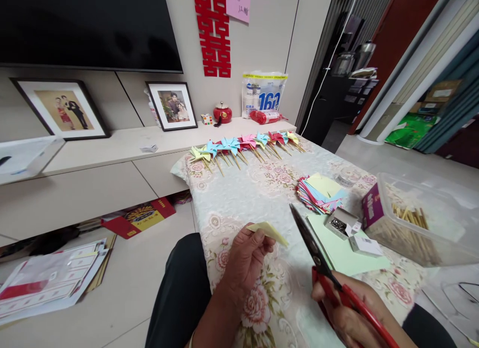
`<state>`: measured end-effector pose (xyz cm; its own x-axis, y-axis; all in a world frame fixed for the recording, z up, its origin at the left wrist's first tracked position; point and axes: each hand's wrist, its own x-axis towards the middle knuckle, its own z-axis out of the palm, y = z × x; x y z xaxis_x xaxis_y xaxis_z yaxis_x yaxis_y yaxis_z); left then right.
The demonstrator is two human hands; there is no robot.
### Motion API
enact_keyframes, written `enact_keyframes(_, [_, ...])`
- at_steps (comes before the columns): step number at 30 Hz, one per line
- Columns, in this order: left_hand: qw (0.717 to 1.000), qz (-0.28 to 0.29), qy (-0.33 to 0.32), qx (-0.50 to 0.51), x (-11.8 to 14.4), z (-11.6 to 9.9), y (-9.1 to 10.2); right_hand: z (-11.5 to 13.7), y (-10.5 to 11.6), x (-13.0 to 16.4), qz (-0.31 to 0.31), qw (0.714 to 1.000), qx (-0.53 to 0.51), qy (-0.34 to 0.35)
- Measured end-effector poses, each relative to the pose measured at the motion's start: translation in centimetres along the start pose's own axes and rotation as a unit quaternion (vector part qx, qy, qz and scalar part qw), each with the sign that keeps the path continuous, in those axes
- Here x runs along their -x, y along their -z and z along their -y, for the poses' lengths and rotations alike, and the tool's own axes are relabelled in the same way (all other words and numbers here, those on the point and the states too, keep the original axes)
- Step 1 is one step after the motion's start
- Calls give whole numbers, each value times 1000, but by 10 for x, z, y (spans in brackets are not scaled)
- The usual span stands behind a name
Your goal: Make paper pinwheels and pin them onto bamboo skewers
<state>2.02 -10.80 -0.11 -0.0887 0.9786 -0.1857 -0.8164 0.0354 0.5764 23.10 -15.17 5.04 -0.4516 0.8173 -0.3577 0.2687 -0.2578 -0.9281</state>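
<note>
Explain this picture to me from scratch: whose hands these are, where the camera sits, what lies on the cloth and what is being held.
There is no machine here. One camera, worn on a person's head, looks forward and down at that person's own two bare hands.

The left hand pinches a folded yellow paper piece between its fingertips. The right hand has its grip closed on red-handled scissors, whose dark blades point up toward the paper without touching it.

They work over a flower-patterned cloth. At its far edge lies a row of paper pinwheels on wooden sticks. Nearer, to the right, are a stack of coloured paper squares, a pale green sheet, a small open box of metal pins and a clear plastic tub of wooden sticks.
</note>
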Motion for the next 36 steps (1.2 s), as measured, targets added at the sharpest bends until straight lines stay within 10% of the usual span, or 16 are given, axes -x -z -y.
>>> enact_keyframes(5, [983,-42,-75,-161,-2,6,-3,18,-17,-37,-155,984,-60,56])
enact_keyframes(11, [910,-21,-273,-310,0,6,2,23,-27,-75,-151,979,-114,73])
enact_keyframes(21, [883,31,-269,-384,3,8,4,25,-24,-91,-213,963,-157,53])
enact_keyframes(27, [976,16,-68,-204,1,7,-2,37,-6,-82,-163,984,-34,59])
enact_keyframes(36, [985,44,47,-159,-2,8,3,40,-3,-71,-107,989,42,96])
